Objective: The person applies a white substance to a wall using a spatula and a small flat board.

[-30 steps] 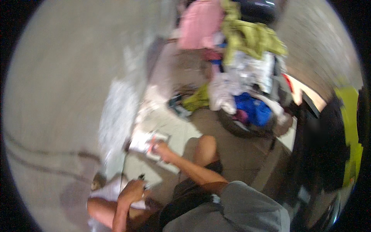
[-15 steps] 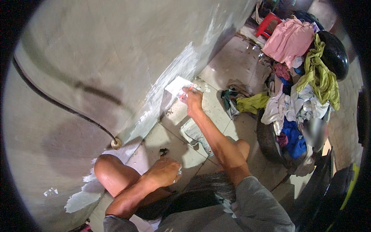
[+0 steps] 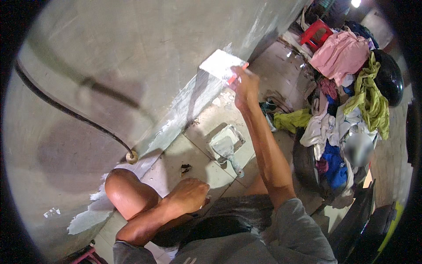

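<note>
My right hand (image 3: 246,88), arm stretched out, grips a wide flat putty spreader (image 3: 220,64) with orange-red parts at the grip. Its pale blade lies against or very close to the grey wall (image 3: 145,48), over the upper end of a smeared whitish putty strip (image 3: 178,110). My left hand (image 3: 191,194) is curled closed beside my bent left knee; whatever its fingers hold, if anything, is hidden. Between my arms a putty-smeared tray (image 3: 212,148) stands on the tiled floor, with a putty knife (image 3: 227,148) lying across it, handle toward me.
A black cable (image 3: 74,115) runs down the wall to a round fitting (image 3: 132,156). At the right, a black tub (image 3: 303,165) overflows with clothes (image 3: 334,160). A red stool (image 3: 315,34) stands behind. A small dark scrap (image 3: 185,168) lies on the tiles.
My right hand has moved the spreader up and to the right along the wall. The tray and putty knife show more fully now. My left hand stays almost where it was.
</note>
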`<state>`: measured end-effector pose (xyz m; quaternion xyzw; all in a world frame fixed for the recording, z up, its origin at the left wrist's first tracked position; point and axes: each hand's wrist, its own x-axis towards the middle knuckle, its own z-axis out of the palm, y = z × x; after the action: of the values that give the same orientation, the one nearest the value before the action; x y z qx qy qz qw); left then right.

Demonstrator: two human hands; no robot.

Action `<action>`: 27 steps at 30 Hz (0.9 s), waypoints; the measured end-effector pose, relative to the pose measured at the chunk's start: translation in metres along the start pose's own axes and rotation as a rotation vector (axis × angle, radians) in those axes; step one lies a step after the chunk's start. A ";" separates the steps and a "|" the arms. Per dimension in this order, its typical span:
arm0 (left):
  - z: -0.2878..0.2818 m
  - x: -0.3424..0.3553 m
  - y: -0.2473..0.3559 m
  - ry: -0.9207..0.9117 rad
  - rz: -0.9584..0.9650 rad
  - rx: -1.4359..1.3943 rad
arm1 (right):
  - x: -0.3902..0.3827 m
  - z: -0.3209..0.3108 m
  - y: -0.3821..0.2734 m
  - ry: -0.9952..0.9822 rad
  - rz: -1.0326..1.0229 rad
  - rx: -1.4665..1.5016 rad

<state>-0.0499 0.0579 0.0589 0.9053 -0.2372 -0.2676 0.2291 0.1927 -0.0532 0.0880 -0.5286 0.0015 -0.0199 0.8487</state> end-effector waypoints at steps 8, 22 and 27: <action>-0.003 0.005 0.004 -0.057 -0.048 0.020 | -0.005 -0.042 0.081 0.029 0.288 -0.037; 0.001 0.010 -0.001 -0.079 -0.032 0.036 | 0.020 -0.040 0.038 0.062 0.128 -0.024; 0.009 0.013 -0.009 -0.076 -0.002 0.086 | 0.029 -0.047 0.075 0.107 0.187 -0.030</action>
<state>-0.0430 0.0551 0.0424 0.9039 -0.2559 -0.2914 0.1805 0.2229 -0.0634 0.0004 -0.5369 0.0964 0.0312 0.8375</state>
